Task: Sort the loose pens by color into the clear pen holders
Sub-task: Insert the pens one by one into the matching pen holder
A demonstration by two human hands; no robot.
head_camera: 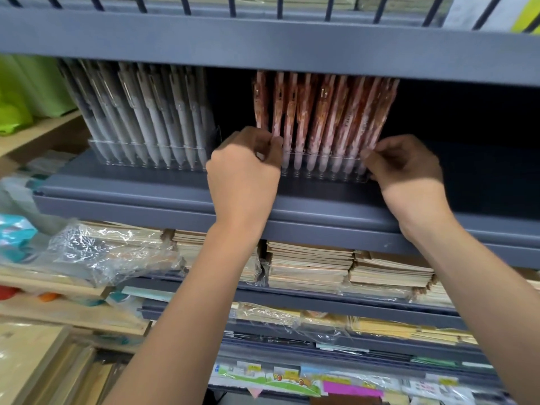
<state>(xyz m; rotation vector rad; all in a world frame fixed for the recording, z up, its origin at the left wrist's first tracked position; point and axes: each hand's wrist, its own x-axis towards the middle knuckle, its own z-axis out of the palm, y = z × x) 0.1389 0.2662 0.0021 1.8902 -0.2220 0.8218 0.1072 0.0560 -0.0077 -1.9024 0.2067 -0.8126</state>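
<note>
- pink pens (pixel 321 112), head view: they stand upright, packed in a clear holder (pixel 330 166) on the grey shelf (pixel 175 194); grey pens (pixel 140 112) fill a second holder (pixel 146 154) to the left, apart.
- left hand (pixel 242 171): fingers curled, pinching the clear holder's left end.
- right hand (pixel 409 171): curled fingers pinch its right corner.
- handling, my guess: light, stiff, slick plastic; loaded it is likely top-heavy, so grip low at both end walls and keep it level.

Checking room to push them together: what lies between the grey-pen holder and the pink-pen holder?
Head view: no pens or holder, just bare shelf in shadow; the left hand grips the pink-pen holder at that gap's edge.
</note>
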